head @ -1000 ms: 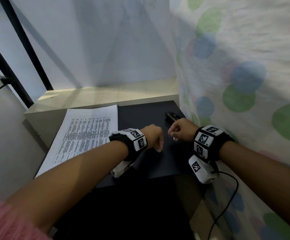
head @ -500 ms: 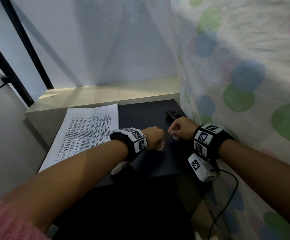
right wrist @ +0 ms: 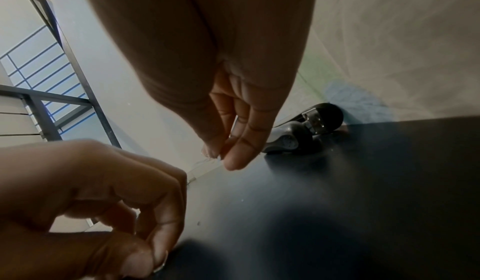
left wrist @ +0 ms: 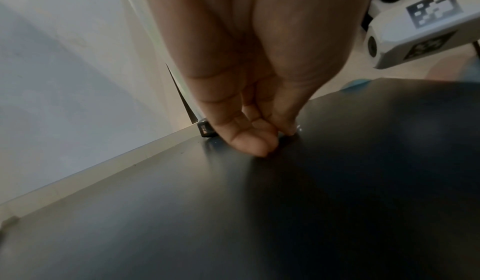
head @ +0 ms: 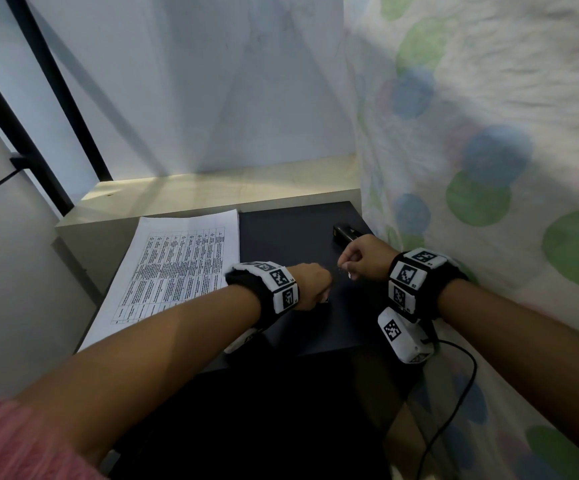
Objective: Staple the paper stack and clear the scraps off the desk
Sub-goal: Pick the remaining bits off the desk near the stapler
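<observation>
The printed paper stack [head: 177, 271] lies on the left part of the black desk [head: 291, 233]. A black stapler [head: 345, 233] [right wrist: 298, 132] rests at the far right by the curtain. My left hand [head: 312, 285] is lowered onto the desk middle, its fingertips [left wrist: 262, 144] pinched together on the surface around a tiny shiny scrap [right wrist: 161, 265]. Just right of it my right hand [head: 360, 261] hovers in front of the stapler, thumb and forefinger [right wrist: 233, 157] pinching a small pale scrap [head: 350, 276]. Both scraps are mostly hidden by the fingers.
A dotted curtain [head: 488, 168] hangs close along the desk's right edge. A pale wooden ledge [head: 211, 192] borders the back, with a white wall behind. A black cable [head: 454, 393] trails from my right wrist camera below the desk's front edge.
My left hand has dipped slightly nearer to the desk surface. The right hand, the stapler and the paper stack stay about where they were.
</observation>
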`<action>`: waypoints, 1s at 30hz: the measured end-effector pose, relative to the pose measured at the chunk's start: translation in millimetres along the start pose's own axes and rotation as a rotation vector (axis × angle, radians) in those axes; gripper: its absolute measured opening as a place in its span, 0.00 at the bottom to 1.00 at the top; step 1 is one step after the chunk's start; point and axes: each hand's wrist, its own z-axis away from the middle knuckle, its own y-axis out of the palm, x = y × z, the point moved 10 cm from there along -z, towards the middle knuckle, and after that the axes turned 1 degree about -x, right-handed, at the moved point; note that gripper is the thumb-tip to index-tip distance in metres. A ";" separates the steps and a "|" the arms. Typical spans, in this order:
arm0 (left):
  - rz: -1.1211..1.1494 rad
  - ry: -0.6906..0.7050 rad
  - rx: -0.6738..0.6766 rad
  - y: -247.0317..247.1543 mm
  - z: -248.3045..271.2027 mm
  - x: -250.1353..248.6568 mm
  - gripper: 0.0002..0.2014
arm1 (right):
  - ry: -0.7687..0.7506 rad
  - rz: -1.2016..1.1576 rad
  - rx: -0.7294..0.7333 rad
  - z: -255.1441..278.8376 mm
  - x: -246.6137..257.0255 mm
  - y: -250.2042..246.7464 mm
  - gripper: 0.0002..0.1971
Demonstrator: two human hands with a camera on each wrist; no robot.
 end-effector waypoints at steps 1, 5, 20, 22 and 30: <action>0.006 -0.005 0.005 0.3 -0.3 0.7 0.11 | -0.003 0.000 0.000 0.0 0.0 0.2 0.15; 0.090 -0.047 0.009 -1.6 -0.6 7.3 0.11 | -0.011 0.001 -0.015 -1.6 -2.2 -1.0 0.15; 0.214 -0.168 -0.043 -10.8 1.4 13.9 0.10 | -0.003 0.030 -0.012 -3.9 -1.2 2.5 0.08; 0.173 -0.218 -0.005 -10.3 2.2 10.8 0.12 | -0.002 0.033 -0.010 -3.3 0.4 3.0 0.06; -0.021 -0.223 0.012 -6.4 10.1 -5.2 0.15 | -0.007 0.038 -0.012 1.7 7.0 4.1 0.05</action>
